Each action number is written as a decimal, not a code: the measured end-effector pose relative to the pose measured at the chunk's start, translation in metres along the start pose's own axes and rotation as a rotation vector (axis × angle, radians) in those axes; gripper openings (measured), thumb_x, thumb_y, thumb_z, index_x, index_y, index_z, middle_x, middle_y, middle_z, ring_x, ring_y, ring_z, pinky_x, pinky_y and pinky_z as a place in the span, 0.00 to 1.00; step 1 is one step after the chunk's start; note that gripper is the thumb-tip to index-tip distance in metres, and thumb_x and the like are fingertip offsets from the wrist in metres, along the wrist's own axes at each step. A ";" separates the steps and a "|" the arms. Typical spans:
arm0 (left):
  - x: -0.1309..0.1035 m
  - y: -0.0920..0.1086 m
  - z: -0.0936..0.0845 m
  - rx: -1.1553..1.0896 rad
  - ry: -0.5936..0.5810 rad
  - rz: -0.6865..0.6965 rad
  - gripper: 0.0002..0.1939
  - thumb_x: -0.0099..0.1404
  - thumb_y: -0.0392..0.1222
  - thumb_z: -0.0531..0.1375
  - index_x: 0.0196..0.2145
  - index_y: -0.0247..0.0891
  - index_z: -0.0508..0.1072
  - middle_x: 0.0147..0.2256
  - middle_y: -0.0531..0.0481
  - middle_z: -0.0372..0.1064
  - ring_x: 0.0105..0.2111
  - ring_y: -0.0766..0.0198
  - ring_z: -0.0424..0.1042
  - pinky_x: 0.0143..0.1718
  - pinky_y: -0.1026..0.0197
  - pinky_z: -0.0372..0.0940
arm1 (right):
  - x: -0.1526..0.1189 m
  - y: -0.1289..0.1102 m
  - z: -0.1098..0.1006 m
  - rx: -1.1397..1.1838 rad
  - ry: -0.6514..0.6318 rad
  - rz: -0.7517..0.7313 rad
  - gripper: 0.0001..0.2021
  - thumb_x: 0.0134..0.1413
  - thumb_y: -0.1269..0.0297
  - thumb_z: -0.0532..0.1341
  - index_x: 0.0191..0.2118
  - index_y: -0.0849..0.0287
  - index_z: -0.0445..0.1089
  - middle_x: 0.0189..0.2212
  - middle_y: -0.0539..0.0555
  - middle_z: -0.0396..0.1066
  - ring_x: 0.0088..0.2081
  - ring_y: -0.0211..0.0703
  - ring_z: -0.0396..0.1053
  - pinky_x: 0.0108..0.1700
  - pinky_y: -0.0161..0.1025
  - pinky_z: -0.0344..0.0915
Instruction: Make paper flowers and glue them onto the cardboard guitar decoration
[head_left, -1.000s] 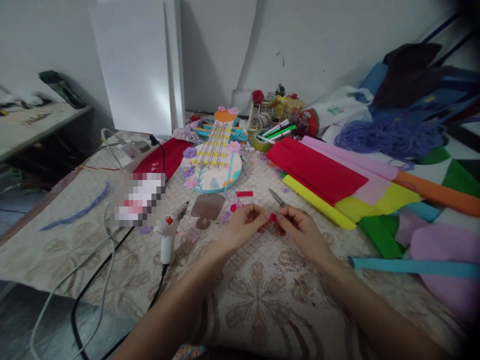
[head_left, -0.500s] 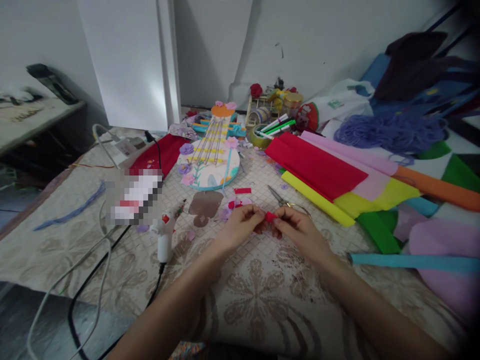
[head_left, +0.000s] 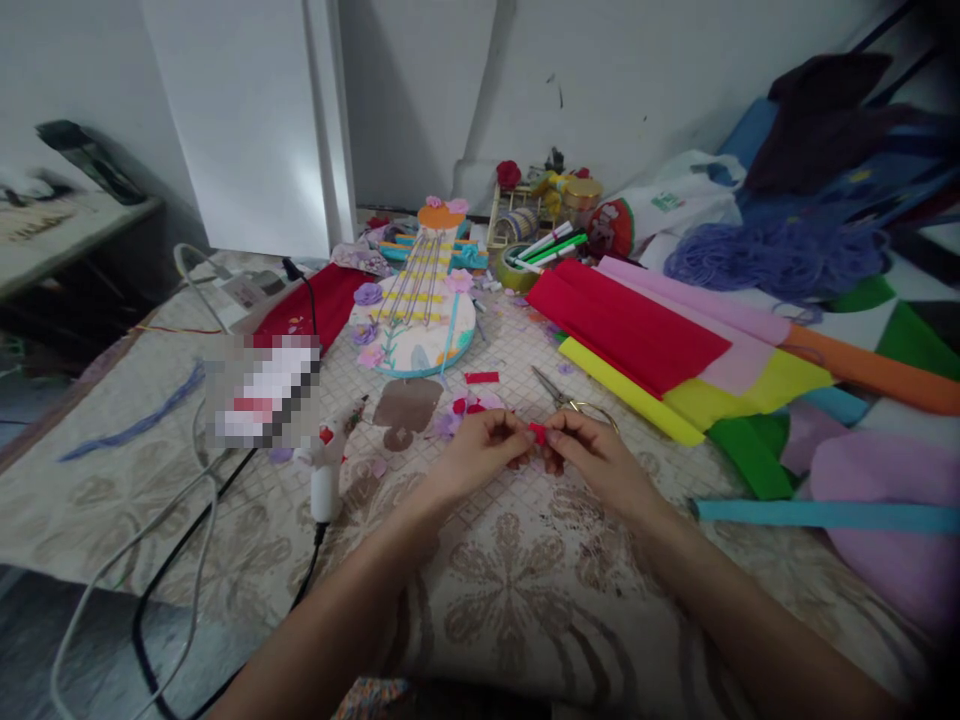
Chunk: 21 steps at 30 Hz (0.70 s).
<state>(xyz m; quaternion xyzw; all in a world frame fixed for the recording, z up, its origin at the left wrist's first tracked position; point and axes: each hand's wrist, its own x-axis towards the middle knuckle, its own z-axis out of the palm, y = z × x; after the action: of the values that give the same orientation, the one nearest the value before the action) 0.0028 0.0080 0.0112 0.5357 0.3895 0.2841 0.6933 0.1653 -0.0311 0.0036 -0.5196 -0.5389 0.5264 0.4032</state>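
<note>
My left hand [head_left: 480, 448] and my right hand [head_left: 589, 452] meet just above the patterned tablecloth [head_left: 517, 590] and pinch a small red foam piece [head_left: 537, 433] between their fingertips. Loose red and pink foam scraps [head_left: 471, 403] lie just beyond my left hand. A pair of scissors [head_left: 559, 392] rests on the cloth behind my right hand. A brown foam cut-out [head_left: 406, 406] lies to the left of the scraps. A white glue gun [head_left: 327, 466] stands further left, with its black cord [head_left: 225, 570] trailing off the table's edge.
A decorated guitar-shaped craft [head_left: 418, 310] lies at mid-table. Folded red, pink and yellow foam sheets [head_left: 660, 345] spread to the right, with a blue strip [head_left: 825, 515] nearer me. Markers [head_left: 551, 245], tape and jars crowd the back. White boards [head_left: 247, 130] lean on the wall.
Both hands stay together on the red piece, with small finger movements. The view has drifted slightly, so everything sits a little lower left than before.
</note>
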 end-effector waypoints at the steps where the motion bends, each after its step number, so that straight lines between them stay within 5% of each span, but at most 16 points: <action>1: 0.000 -0.001 0.000 0.017 -0.001 0.005 0.08 0.56 0.40 0.60 0.26 0.33 0.67 0.21 0.54 0.64 0.22 0.72 0.63 0.26 0.67 0.58 | 0.000 -0.001 -0.002 -0.056 -0.009 -0.007 0.08 0.56 0.61 0.54 0.29 0.58 0.64 0.21 0.47 0.64 0.23 0.36 0.63 0.27 0.35 0.61; 9: 0.005 -0.009 0.000 -0.100 0.064 0.013 0.07 0.53 0.39 0.60 0.24 0.35 0.65 0.20 0.55 0.64 0.19 0.73 0.62 0.23 0.67 0.57 | 0.005 0.015 -0.051 -0.951 0.320 -0.010 0.16 0.47 0.49 0.60 0.34 0.58 0.64 0.29 0.54 0.70 0.31 0.47 0.68 0.30 0.39 0.60; 16: 0.005 -0.007 0.001 -0.198 0.134 0.028 0.08 0.51 0.39 0.61 0.24 0.35 0.65 0.19 0.56 0.63 0.18 0.74 0.61 0.22 0.68 0.56 | 0.010 0.034 -0.065 -1.102 0.224 -0.037 0.15 0.52 0.49 0.54 0.30 0.56 0.61 0.27 0.55 0.70 0.30 0.48 0.68 0.30 0.40 0.59; 21: 0.004 -0.007 0.002 -0.230 0.178 0.029 0.06 0.53 0.37 0.60 0.25 0.34 0.65 0.20 0.55 0.65 0.19 0.74 0.62 0.22 0.68 0.57 | 0.008 0.038 -0.071 -1.105 0.265 -0.043 0.13 0.55 0.52 0.51 0.32 0.57 0.61 0.29 0.58 0.71 0.32 0.51 0.70 0.32 0.43 0.61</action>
<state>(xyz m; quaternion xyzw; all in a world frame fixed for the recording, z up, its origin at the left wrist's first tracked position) 0.0066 0.0086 0.0041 0.4310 0.4064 0.3830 0.7088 0.2392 -0.0163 -0.0264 -0.7040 -0.6894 0.0882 0.1460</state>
